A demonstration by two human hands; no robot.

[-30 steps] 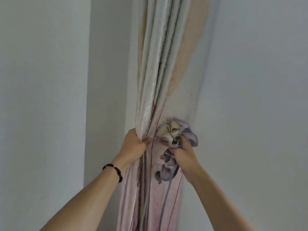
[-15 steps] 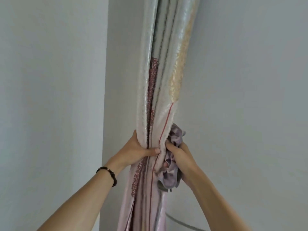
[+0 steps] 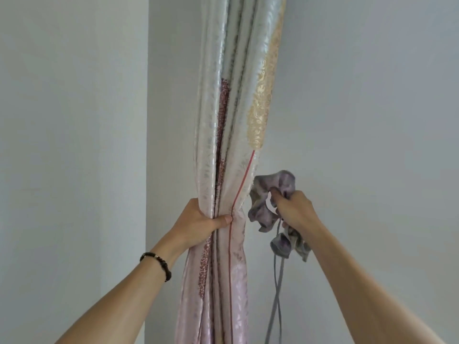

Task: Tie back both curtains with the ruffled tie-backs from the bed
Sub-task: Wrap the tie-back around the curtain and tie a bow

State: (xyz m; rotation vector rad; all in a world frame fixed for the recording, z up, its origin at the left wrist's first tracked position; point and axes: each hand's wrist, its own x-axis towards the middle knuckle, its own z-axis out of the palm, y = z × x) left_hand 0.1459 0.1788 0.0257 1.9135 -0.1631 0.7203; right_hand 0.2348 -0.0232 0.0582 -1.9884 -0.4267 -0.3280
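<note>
A gathered curtain [image 3: 236,108], pale silver with pink, maroon and gold patterns, hangs in the wall corner. My left hand [image 3: 198,224] squeezes it into a bunch at mid height, thumb across the front. To its right, clear of the fabric, my right hand [image 3: 295,209] grips a ruffled lilac tie-back [image 3: 263,212]. The ruffles bulge above and below the fist. Two thin grey ribbons [image 3: 275,294] dangle from it, crossing once on the way down. A dark bead bracelet sits on my left wrist.
Plain white walls [image 3: 372,120] surround the curtain, with a protruding wall edge [image 3: 147,145] at the left. No hook or second curtain shows in view.
My right hand has drawn the tie-back out from against the curtain to the right, and its grey ribbons now hang free. My left hand keeps its hold on the bunched curtain.
</note>
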